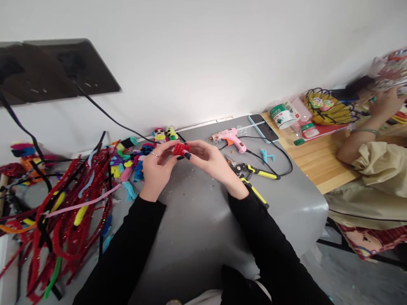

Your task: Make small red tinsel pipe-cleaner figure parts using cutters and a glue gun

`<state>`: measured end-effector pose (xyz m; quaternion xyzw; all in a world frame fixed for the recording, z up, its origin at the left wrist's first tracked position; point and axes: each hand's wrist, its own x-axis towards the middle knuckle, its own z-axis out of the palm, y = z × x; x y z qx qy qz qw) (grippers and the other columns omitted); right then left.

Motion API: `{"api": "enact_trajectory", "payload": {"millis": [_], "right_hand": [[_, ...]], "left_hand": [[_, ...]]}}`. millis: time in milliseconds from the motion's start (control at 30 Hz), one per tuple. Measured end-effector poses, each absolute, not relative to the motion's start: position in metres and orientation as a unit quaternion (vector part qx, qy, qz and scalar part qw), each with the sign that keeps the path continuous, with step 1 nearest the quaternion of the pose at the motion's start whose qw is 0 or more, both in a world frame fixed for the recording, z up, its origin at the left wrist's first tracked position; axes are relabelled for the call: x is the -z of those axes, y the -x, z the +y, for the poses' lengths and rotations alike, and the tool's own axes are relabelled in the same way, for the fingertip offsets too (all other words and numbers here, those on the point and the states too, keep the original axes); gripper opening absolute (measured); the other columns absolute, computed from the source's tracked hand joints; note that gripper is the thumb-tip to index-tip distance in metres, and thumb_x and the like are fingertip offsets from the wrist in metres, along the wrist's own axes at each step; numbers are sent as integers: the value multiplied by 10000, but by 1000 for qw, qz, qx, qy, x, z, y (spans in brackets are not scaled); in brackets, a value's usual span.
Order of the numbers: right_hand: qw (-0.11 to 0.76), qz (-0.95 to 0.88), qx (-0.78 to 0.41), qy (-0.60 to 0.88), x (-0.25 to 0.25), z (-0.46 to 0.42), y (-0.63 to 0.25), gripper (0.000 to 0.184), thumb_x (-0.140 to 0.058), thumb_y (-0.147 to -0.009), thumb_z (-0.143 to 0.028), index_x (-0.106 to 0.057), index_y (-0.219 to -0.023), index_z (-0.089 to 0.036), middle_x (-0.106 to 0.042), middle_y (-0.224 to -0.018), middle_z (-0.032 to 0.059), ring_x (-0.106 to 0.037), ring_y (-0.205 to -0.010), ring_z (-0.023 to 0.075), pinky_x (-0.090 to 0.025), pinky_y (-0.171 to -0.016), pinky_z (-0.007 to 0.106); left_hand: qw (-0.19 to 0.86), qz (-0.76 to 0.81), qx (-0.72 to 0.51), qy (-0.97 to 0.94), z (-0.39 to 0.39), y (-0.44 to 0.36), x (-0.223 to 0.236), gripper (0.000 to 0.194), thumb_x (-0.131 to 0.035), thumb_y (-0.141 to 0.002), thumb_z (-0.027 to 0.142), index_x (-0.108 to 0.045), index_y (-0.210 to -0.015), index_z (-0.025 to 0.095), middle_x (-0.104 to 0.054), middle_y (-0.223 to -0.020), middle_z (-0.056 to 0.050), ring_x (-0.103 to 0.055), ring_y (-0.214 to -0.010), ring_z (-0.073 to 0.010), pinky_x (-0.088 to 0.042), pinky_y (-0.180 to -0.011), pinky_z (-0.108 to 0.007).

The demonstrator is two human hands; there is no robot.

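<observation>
Both my hands meet over the grey table (190, 237) and pinch a small, shiny red pipe-cleaner piece (181, 149) between them. My left hand (160, 169), with a ring on one finger, closes on its left side. On the other side, my right hand (211, 163) grips it with thumb and fingers; dark nail polish shows. Part of the red piece is hidden by the fingers. Just behind the hands stand two small pipe-cleaner figures (160, 134). To the right lie a pink glue gun (233, 137) and yellow-and-black wire strippers (259, 171).
Tangled red tinsel pipe cleaners (70, 212) spread across the left. A phone (263, 128) and a light-blue twisted piece (267, 155) lie right. Plastic bottles (281, 116) and a yellow basket (333, 114) sit on a wooden table (327, 165), where another person's arm (362, 131) reaches.
</observation>
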<state>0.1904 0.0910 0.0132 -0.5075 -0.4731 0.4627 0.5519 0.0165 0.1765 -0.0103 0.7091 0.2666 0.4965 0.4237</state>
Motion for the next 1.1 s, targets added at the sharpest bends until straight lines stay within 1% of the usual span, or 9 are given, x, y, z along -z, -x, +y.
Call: {"api": "enact_trajectory", "payload": {"millis": [100,167,333,600,800,967,1100], "right_hand": [[548,-464,-472,511,-16,90,-191,438,-816,-894,-436,-729,-1259,-210,-817,-1277,103,-780,-1196,241,-606,-1128,448],[547,-460,-479,511,-17,90,-191,402,-816,-893,-414,-743,-1231,-209,-827,-1255,96,-789,-1171,234,-609,-1124,446],[543,-459,-488,507,-19,90,-190,319,-817,-888,-367,-759,-1164,-217,-839,-1216,69,-797,-1131,214,-612,-1115,420],[542,-458,-486,510,-21,90,-190,308,-819,-881,-399,-751,-1116,-213,-839,-1176,64,-796,-1082,206,-621,-1062,385],[545,-465,-482,505,-21,91,-191,345,-819,-883,-456,-754,-1114,-208,-839,-1158,69,-795,-1067,204,-621,-1042,370],[554,-463,-476,502,-20,92,-191,339,-828,-879,-456,-763,-1109,-215,-840,-1163,69,-795,-1067,208,-620,-1052,388],[559,-461,-477,497,-19,92,-191,318,-821,-877,-432,-764,-1101,-213,-841,-1150,69,-797,-1063,212,-620,-1050,389]], "left_hand": [[419,264,-498,-712,176,-16,9,271,-818,-918,256,-812,-1186,213,-838,-1171,-73,-804,-1056,-242,-672,-961,-364],[425,263,-500,-707,175,-15,10,271,-824,-917,252,-816,-1186,223,-838,-1170,-68,-803,-1053,-239,-668,-969,-364],[434,287,-486,-702,175,-15,10,295,-843,-901,343,-820,-1169,221,-834,-1176,-81,-798,-1063,-264,-664,-994,-401],[447,288,-477,-699,174,-15,8,306,-854,-895,375,-829,-1157,220,-840,-1176,-79,-799,-1073,-271,-662,-1009,-406],[477,246,-473,-698,175,-15,5,320,-847,-915,339,-822,-1209,216,-835,-1236,-91,-795,-1131,-265,-653,-1045,-400],[487,238,-460,-703,174,-15,2,348,-841,-923,395,-816,-1219,214,-825,-1263,-112,-791,-1154,-284,-664,-1038,-420],[495,205,-459,-708,175,-14,1,379,-839,-921,341,-797,-1278,218,-813,-1285,-122,-779,-1183,-288,-661,-1040,-421]]}}
